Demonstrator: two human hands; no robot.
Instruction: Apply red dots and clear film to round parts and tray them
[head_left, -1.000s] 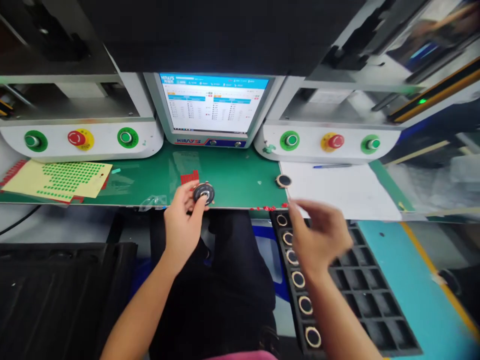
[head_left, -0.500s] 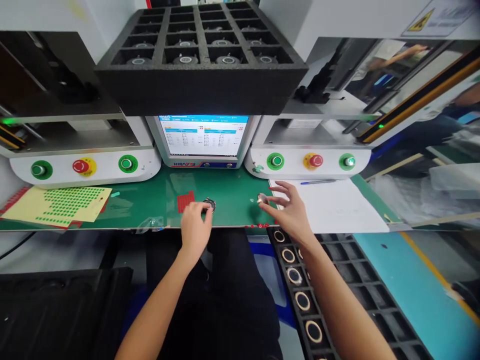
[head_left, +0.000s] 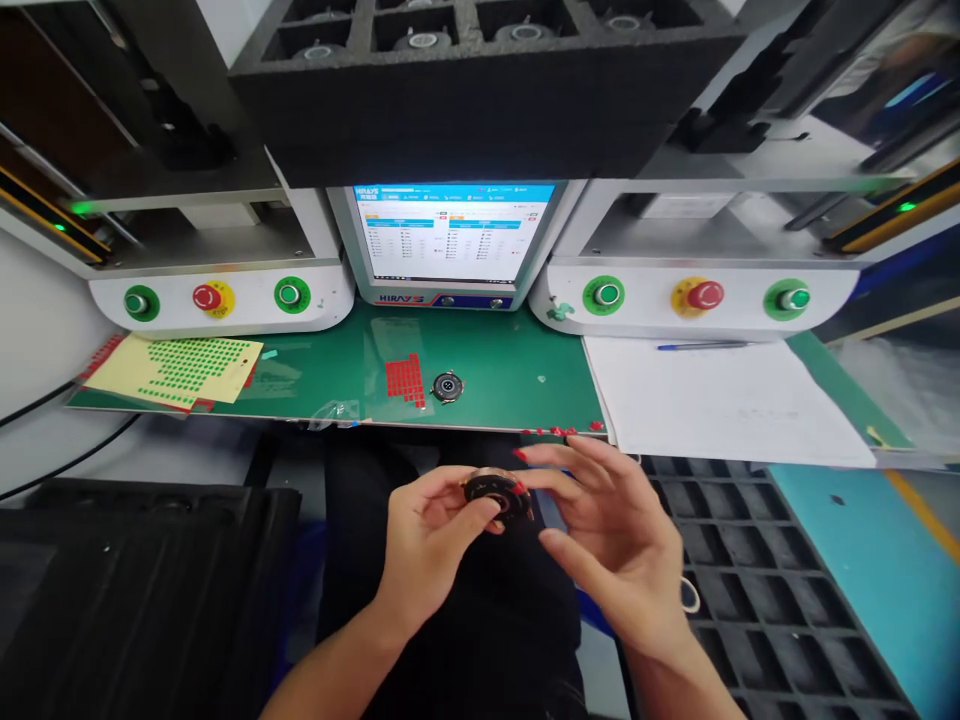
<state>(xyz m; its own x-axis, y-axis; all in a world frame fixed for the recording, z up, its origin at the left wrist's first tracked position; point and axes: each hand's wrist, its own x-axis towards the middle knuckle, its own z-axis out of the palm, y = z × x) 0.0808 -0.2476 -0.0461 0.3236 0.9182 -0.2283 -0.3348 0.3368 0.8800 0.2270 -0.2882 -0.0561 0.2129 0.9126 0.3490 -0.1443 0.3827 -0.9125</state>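
Observation:
My left hand [head_left: 431, 545] is closed on a round dark watch case [head_left: 495, 497], held tilted above my lap with the thumb on its face. At the case's right edge is my right hand [head_left: 607, 540], its fingers apart. Its index fingertip meets the rim, where a small red spot shows, while the thumb stays off the case. Another red spot is on a raised fingertip; whether these are stickers or nails I cannot tell. A second watch case [head_left: 448, 387] lies on the green bench beside a sheet of red stickers [head_left: 405, 380].
Two machines with buttons flank a monitor [head_left: 454, 235]. A black foam tray [head_left: 465, 120] of round parts overhangs it. Yellow sticker sheets [head_left: 184, 370] lie left; paper [head_left: 720, 400] and a pen [head_left: 701, 346] lie right. A compartment tray [head_left: 757, 580] stands below at right.
Both hands have come back from the bench to above my lap. The left let go of the case on the bench and now holds another one; the right no longer grips its shiny round piece.

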